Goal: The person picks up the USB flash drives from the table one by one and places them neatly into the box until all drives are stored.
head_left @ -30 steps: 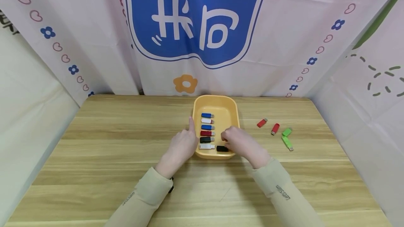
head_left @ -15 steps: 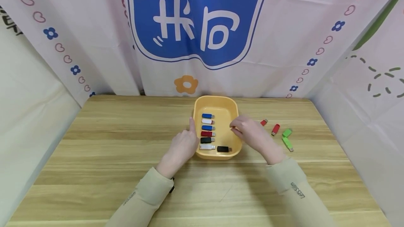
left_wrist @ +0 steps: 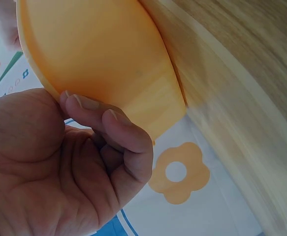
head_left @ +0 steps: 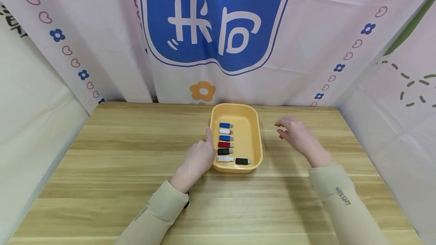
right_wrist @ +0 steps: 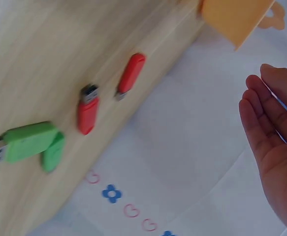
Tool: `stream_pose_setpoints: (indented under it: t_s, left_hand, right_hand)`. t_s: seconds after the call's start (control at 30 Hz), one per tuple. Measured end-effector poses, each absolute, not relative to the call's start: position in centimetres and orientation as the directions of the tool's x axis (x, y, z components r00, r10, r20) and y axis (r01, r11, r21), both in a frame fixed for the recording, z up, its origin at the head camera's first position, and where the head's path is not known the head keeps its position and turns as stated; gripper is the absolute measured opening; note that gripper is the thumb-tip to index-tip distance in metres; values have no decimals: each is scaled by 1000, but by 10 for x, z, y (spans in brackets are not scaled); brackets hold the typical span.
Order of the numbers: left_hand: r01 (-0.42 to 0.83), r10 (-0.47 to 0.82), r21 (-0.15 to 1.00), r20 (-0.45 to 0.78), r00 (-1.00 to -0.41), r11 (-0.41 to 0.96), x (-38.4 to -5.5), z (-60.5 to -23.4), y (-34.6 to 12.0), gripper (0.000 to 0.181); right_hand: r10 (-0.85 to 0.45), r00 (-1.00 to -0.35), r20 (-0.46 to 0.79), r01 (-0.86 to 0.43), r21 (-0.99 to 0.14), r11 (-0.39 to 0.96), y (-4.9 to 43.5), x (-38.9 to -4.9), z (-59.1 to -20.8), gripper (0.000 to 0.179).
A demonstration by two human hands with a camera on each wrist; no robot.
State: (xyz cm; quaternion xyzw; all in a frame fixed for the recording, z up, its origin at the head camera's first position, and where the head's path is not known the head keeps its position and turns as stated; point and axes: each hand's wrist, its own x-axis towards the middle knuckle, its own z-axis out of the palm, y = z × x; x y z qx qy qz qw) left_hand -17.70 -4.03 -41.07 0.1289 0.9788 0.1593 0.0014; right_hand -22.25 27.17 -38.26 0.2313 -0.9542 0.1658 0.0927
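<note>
My left hand (head_left: 197,158) holds the near-left side of a yellow plastic tray (head_left: 260,143); in the left wrist view its curled fingers lie against the outer wall, while the thumb goes over the rim. Inside the tray, a column of USB sticks lies along the left: blue, white, blue, dark red (head_left: 224,144), black, and white (head_left: 225,158) nearest me. Beside that last one rests a black USB stick (head_left: 242,161). My right hand (head_left: 299,137) hovers, fingers loosely bent and holding nothing, over a red USB stick (head_left: 282,134) right of the tray.
In the right wrist view, two red USB sticks, one of them a swivel-cap stick (right_wrist: 87,113), lie on the wooden table near green sticks (right_wrist: 31,141). In the head view my right hand covers most of these. A printed curtain (head_left: 170,82) hangs behind the table.
My right hand has left the black USB stick in the tray and moved right, out over the loose sticks on the table. The left hand stays at the tray.
</note>
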Motion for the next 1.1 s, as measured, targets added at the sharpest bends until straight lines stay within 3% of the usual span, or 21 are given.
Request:
stream_pose_setpoints:
  t_s: [0.17,0.8,1.1]
  left_hand:
    - [245,251,310,22,-968,919,-178,-408,-40,73]
    - [253,254,308,39,-966,917,-178,-409,-42,75]
    - [263,261,308,49,-964,914,-177,-412,-41,74]
  right_hand:
    - [-338,-920,199,-386,-308,870,293,-227,-390,22]
    - [-216,-976,17,-208,-351,913,319,-243,-423,33]
    - [-263,-964,28,-257,-341,904,317,-248,-434,36]
